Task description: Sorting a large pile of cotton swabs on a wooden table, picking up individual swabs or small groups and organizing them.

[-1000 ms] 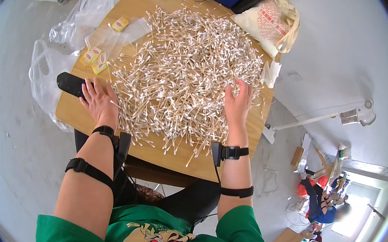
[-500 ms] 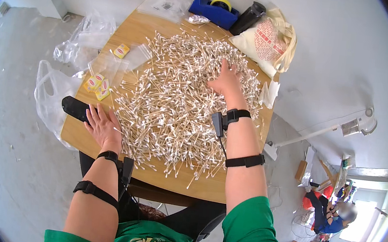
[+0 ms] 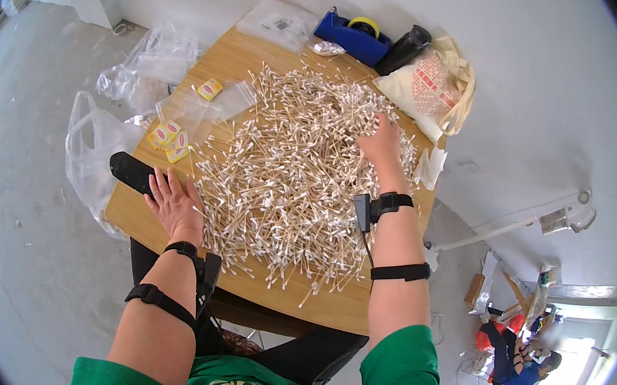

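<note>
A wide heap of cotton swabs, wooden sticks with white tips, is spread over the wooden table. My right hand reaches into the heap's far right part, its fingers curled in among the swabs and partly hidden by them. At the table's left edge my left hand lies flat with fingers spread. Its fingertips touch or lie right beside a long black object, whose kind I cannot make out. A few swabs rest against that hand's right side.
Small yellow boxes and clear zip bags lie at the left. Along the back are a blue tape dispenser, a black bottle and a cream cloth bag. Plastic bags hang beside the table. A person sits far right.
My right hand's fingers have gone from spread to curled in the swabs. My left hand stays flat by the black object. The whole view has shifted slightly.
</note>
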### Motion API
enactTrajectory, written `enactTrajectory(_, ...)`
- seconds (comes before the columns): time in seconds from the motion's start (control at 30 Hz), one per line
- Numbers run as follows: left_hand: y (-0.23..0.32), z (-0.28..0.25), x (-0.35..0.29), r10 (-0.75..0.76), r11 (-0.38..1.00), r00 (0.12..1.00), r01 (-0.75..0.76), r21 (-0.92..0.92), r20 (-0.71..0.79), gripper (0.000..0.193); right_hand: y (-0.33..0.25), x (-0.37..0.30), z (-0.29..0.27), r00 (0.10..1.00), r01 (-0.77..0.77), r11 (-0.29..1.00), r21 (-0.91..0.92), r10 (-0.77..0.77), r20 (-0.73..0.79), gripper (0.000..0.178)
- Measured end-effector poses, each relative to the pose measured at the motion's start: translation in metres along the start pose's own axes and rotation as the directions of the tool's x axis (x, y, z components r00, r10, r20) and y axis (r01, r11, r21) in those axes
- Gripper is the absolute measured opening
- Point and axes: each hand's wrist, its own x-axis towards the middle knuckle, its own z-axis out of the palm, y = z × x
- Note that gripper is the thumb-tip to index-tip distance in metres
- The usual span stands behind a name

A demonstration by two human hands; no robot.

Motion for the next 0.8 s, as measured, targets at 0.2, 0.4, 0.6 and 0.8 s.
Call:
enactTrajectory(0.2, -0.004, 0.002, 0.001, 0.000, 1.000, 1.000, 0.000, 0.005, -0.010, 0.050, 0.015, 0.003, -0.027, 0.992, 0.055, 0.987, 0.153, -0.037, -0.119, 0.074)
enactTrajectory(0.4, -0.003, 0.002, 0.000, 0.013, 1.000, 1.000, -0.013, 0.004, -0.015, 0.049, 0.014, -0.030, -0.043, 0.996, -0.086, 0.515, 0.853, 0.031, 0.082, 0.057)
enactTrajectory(0.6, -0.006, 0.004, -0.001, 0.018, 1.000, 0.999, -0.018, -0.003, -0.035, 0.050, 0.003, -0.076, -0.033, 0.958, -0.268, 0.129, 0.955, 0.136, 0.251, 0.050)
enactTrajectory(0.8, -0.002, 0.003, -0.001, 0.033, 0.999, 0.999, -0.033, 0.006, -0.028, 0.050, 0.024, -0.100, 0.000, 0.970, -0.233, 0.290, 0.928, 0.132, 0.202, 0.050)
